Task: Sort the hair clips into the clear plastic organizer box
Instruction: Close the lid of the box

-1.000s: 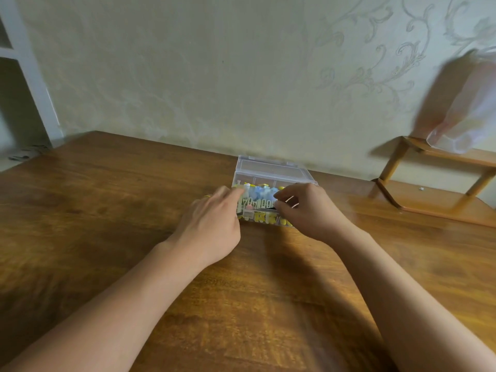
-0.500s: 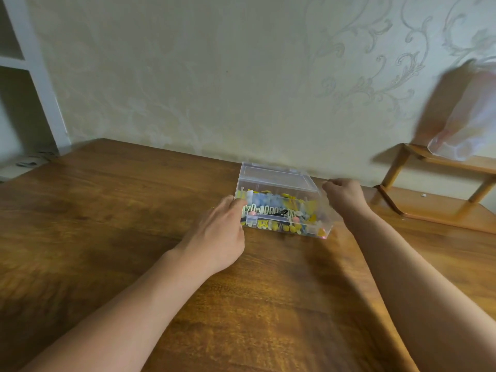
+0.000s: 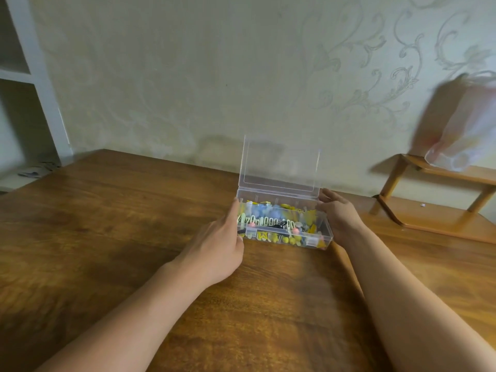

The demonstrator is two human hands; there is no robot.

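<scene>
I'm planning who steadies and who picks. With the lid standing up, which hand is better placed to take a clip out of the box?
Probably the left hand: its straight fingers lie at the left end of the clear plastic organizer box, beside the colourful hair clips. The right hand grips the right end, steadying it.

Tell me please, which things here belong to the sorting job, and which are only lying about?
Belong to the job:
- clear box, its lid standing open
- hair clips inside it
- left hand and right hand, at the box's two ends

Only lying about:
- wooden rack on the table
- plastic bag on the rack
- white shelf at far left
</scene>
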